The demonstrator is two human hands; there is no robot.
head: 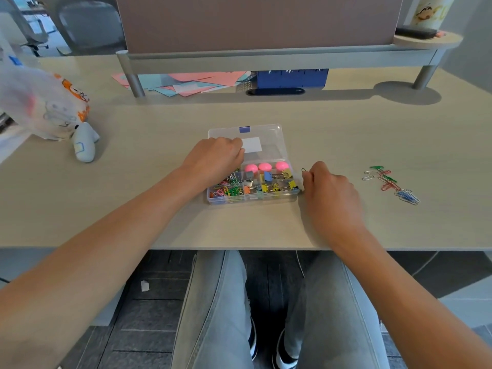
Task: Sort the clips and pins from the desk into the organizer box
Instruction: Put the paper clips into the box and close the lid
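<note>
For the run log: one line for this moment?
right hand: pinches paper clip | left hand: on organizer box | loose clips: remain

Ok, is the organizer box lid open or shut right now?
Open. The clear lid lies flipped back behind the organizer box, and the clips in its compartments are exposed.

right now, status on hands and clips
Left hand rests on organizer box. Right hand pinches paper clip. Loose clips remain right. Path clear.

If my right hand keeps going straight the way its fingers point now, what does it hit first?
Probably the organizer box. The right hand, pinching a dark paper clip, points left and slightly away toward the box's right wall, which looks very close, though depth is hard to judge from this view.
</note>
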